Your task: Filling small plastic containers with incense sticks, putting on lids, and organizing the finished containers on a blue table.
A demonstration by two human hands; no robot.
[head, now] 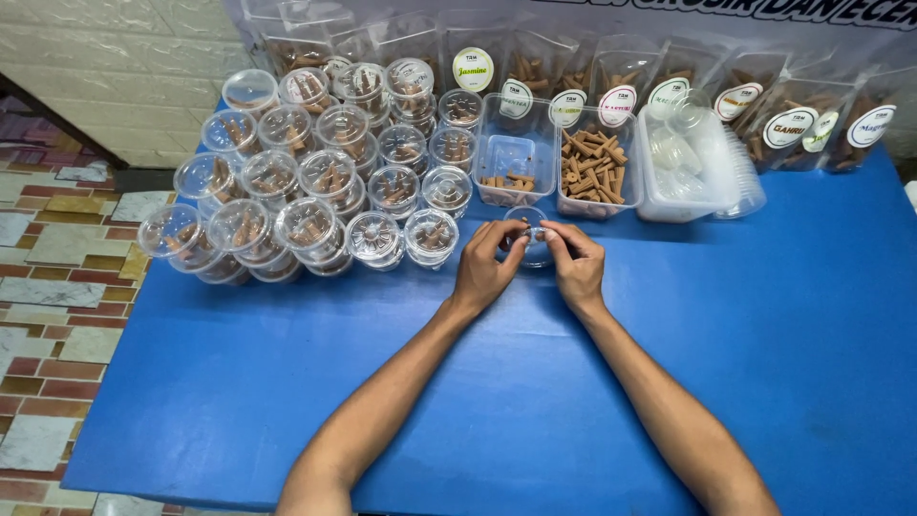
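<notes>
My forearms reach across the blue bench (726, 382). My left hand (482, 269) and right hand (576, 265) both pinch one small clear cup (531, 237) standing on the bench between them, fingers closed on its rim, so each grip steadies it from its side. Just beyond stand two open tubs (516, 162) of brown incense cones, within easy reach. To the left, some two dozen lidded filled cups (306, 182) sit stacked; pouches (793, 124) line the back.
</notes>
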